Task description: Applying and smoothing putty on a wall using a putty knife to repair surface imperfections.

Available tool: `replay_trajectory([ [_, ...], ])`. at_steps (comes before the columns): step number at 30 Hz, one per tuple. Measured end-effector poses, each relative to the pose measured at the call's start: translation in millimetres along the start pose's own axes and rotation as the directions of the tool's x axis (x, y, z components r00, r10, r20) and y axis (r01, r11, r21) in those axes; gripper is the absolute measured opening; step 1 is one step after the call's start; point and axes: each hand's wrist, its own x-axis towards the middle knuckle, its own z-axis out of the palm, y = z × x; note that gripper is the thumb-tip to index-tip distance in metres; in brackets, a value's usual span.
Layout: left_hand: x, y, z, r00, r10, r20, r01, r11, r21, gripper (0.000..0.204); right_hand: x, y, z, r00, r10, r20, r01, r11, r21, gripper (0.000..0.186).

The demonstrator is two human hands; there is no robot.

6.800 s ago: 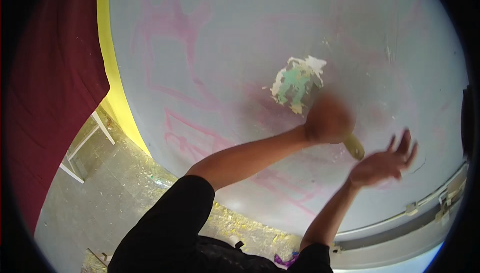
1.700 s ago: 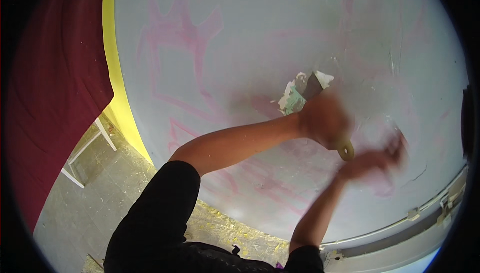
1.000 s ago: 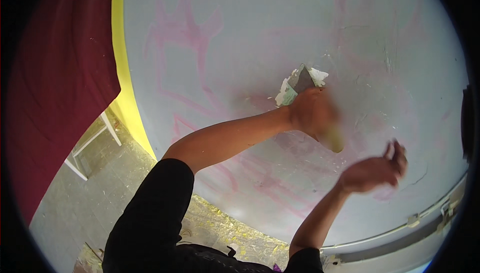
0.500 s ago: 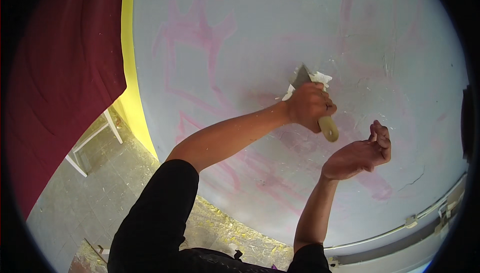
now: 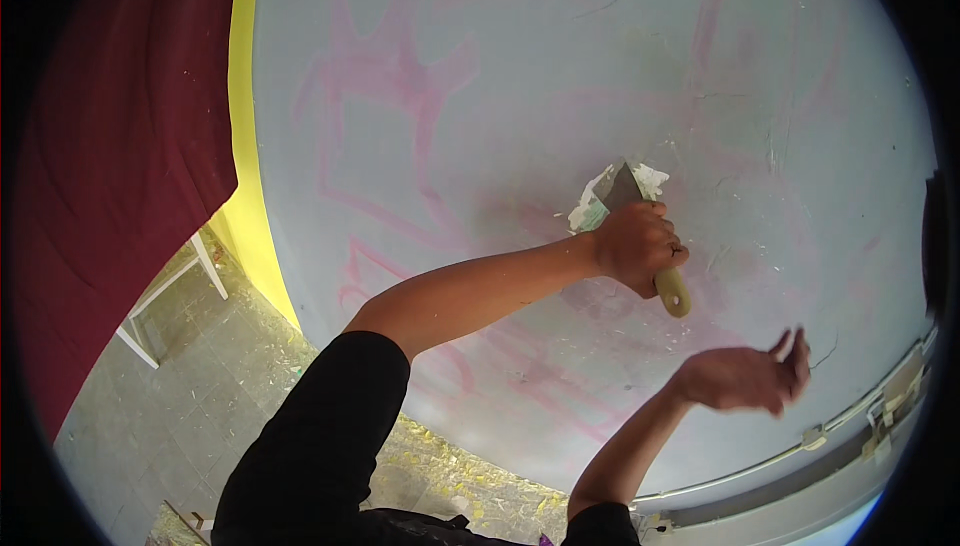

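Note:
My left hand point(image 5: 640, 246) is closed round the pale yellow handle of a paint scraper point(image 5: 675, 294), whose end pokes out below my fist. Its metal blade, tilted up and left, lies against a chipped patch point(image 5: 590, 208) where white and greenish layers show through the grey paint. Lower on the right, my right hand point(image 5: 745, 378) hangs in front of the wall with nothing in it; its fingers are loosely bent, apart and slightly blurred. The grey wall point(image 5: 520, 126) carries faded pink lines, small flakes and fine cracks.
A dark red cloth point(image 5: 140, 116) hangs at the left beside a yellow wall strip point(image 5: 243, 66). Below it stands a white-legged piece of furniture point(image 5: 205, 266) on a tiled floor point(image 5: 210, 386). Yellow flakes point(image 5: 460, 471) litter the wall's foot. A cable conduit point(image 5: 740, 481) runs lower right.
My left hand and the scraper have shifted slightly down and right in view, baring more of the chipped patch. My right hand has dropped lower and moved right, away from the scraper.

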Motion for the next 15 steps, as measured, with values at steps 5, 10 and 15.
replay_trajectory([
  [5,-3.1,-1.7,-7.3,0.991,0.003,0.130,-0.010,0.998,0.057,0.026,-25.6,11.3,40.8,0.984,0.169,0.050,-0.161,0.976,-0.148,0.065],
  [10,-0.4,0.9,1.6,0.992,0.009,0.127,-0.014,0.999,0.038,0.027,11.0,2.2,-12.0,0.999,0.017,-0.045,-0.014,0.998,0.062,0.048],
  [15,-4.0,-5.9,-5.7,0.992,0.019,0.126,-0.026,0.998,0.056,0.027,-18.4,34.9,-9.3,0.980,0.188,0.069,-0.182,0.979,-0.089,0.055],
])
